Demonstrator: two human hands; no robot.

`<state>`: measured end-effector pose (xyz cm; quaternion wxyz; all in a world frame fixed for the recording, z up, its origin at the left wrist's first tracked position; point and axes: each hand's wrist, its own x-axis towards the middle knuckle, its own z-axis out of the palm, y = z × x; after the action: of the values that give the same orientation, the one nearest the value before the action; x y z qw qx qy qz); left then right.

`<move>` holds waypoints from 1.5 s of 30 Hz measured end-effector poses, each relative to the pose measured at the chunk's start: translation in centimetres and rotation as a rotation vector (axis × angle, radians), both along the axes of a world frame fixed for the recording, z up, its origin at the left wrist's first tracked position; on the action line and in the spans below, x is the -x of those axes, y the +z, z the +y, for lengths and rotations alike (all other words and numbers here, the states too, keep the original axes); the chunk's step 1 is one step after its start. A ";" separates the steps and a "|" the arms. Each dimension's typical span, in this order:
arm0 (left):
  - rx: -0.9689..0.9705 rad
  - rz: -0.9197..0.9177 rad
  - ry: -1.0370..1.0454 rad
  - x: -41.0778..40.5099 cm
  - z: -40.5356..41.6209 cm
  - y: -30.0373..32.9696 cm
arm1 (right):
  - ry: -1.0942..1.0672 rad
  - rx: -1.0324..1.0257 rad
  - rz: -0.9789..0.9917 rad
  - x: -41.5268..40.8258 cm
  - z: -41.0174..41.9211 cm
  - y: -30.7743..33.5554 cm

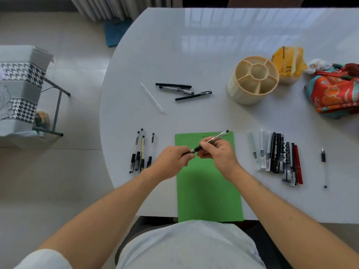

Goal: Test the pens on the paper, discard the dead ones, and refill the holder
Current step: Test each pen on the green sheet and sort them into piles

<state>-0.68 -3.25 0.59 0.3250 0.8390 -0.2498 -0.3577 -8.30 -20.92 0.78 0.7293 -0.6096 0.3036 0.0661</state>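
At the far left, off the desk, a chair draped in grey and houndstooth cloth stands on the floor. On the desk's left part four clear pens with dark grips lie side by side, tips toward the person. Beyond them a thin white stick lies at a slant, and just right of it three black pens lie in a loose cluster.

The green paper lies at the near edge in front of the person, with a few short dark strokes near its far edge. Above it, the left hand pinches the dark tip end of a pen between curled fingers; whether that end is a cap cannot be told. The right hand grips the same pen around its barrel, fingers curled, the pen slanting up to the right with its back end over the paper's far edge.

Farther back and right stands the cream round holder, its compartments showing no pens. A yellow crumpled bag sits just behind it. Right of the paper a row of pens, white, black and red, lies packed side by side. A single clear pen lies apart to their right. At the far right edge rests an orange and teal patterned cloth bag.
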 end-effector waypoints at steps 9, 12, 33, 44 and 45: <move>-0.151 -0.283 0.011 0.1 3.4 -1.8 | -0.182 0.313 0.014 -1.1 -2.1 -0.7; -0.099 -0.353 -0.043 0.4 3.2 -2.1 | -0.070 0.384 -0.015 -1.7 -0.8 -1.2; -0.107 -0.400 -0.121 0.5 2.1 -2.7 | 0.035 0.769 -0.038 -2.1 0.7 -1.7; -0.090 -0.338 -0.056 0.3 0.6 -1.4 | -0.102 0.186 0.006 1.5 -0.3 0.2; -0.091 -0.331 -0.066 0.4 0.4 -1.2 | -0.098 0.169 0.008 1.7 -0.3 0.3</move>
<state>-1.09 -2.83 -0.63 0.2293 0.8916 -0.3112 -0.2361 -9.95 -21.22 1.06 0.6764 -0.6531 0.3405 0.0068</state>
